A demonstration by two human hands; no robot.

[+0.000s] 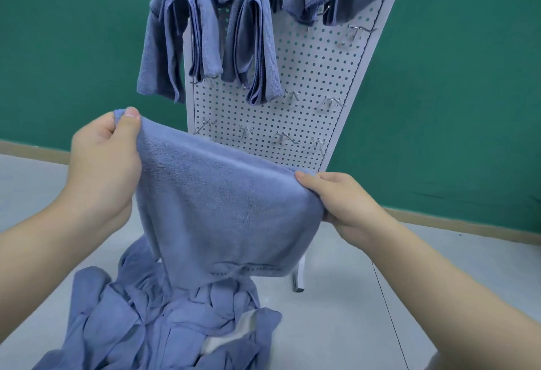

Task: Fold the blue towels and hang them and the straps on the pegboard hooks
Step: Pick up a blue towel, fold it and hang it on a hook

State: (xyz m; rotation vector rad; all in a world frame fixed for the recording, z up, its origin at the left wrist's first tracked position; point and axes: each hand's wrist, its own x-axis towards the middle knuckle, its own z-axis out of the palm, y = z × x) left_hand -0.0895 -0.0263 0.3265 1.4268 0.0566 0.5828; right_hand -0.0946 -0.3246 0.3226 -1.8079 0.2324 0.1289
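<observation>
With your left hand [102,164] and right hand [345,202] each pinching a top corner of the blue towel [222,208], keep that edge taut, bring the corners together evenly, then drape it over a free hook [282,137] on the pegboard [307,76].

No readable text, faint stitched marks near held towel [222,208] hem, perhaps lettering, illegible

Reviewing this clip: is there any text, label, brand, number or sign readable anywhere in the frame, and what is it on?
No text can be read.
Held towel, gripped by the left hand and right hand: a dark stitched mark near its lower hem, too blurred to tell whether it is lettering.
Pegboard, hung towels, floor pile: none visible.
</observation>
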